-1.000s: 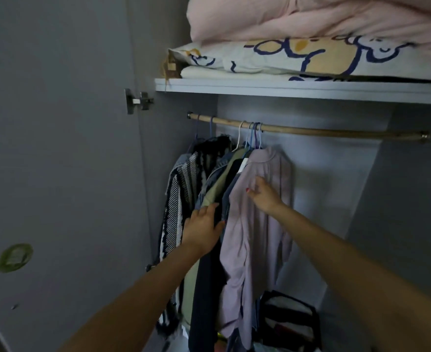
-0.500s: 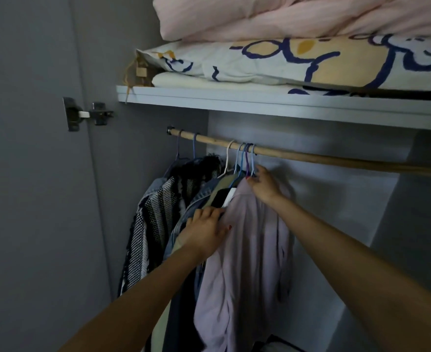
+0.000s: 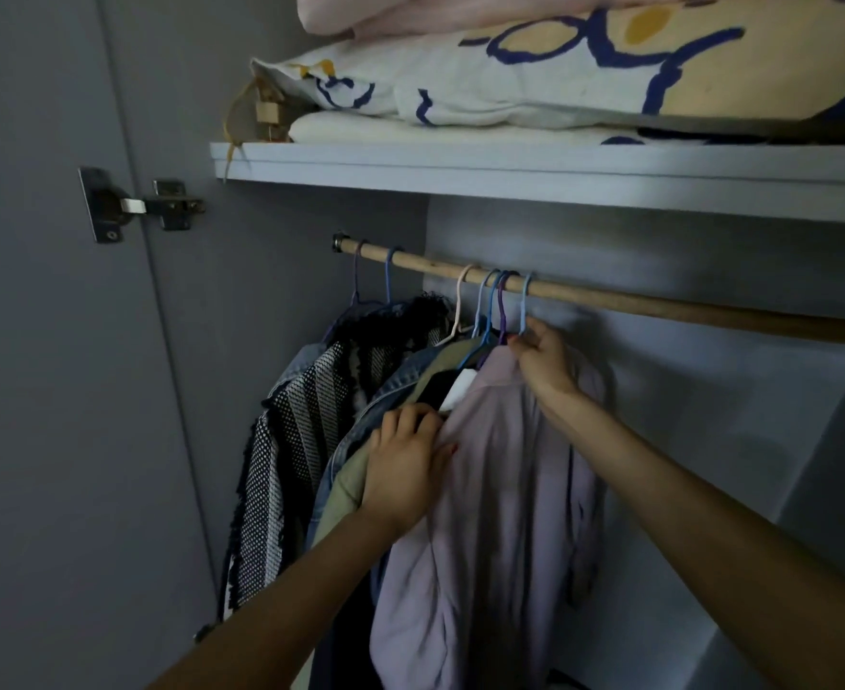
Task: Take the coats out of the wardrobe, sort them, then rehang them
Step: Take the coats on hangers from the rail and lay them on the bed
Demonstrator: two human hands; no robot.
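Several coats hang on a wooden rail (image 3: pixel 659 303) at the left of the open wardrobe. The rightmost one is a pale lilac coat (image 3: pixel 490 515) on a light blue hanger (image 3: pixel 525 306). My right hand (image 3: pixel 542 358) pinches that hanger just under its hook, at the coat's collar. My left hand (image 3: pixel 405 465) lies on the lilac coat's front edge, fingers curled into the gap beside an olive coat (image 3: pixel 346 490). Further left hang a denim jacket (image 3: pixel 385 390) and a black-and-white patterned coat (image 3: pixel 286 440).
A white shelf (image 3: pixel 510 166) sits right above the rail, loaded with a patterned pillow (image 3: pixel 560 72) and pink bedding (image 3: pixel 410 12). The open door (image 3: pixel 37 390) with its hinge (image 3: pixel 132 204) stands at the left. The rail's right half carries no hangers.
My right hand climbed from the lilac coat's chest to the hanger's neck. My left hand moved up onto the coat's front edge. The view came closer and tilted upward.
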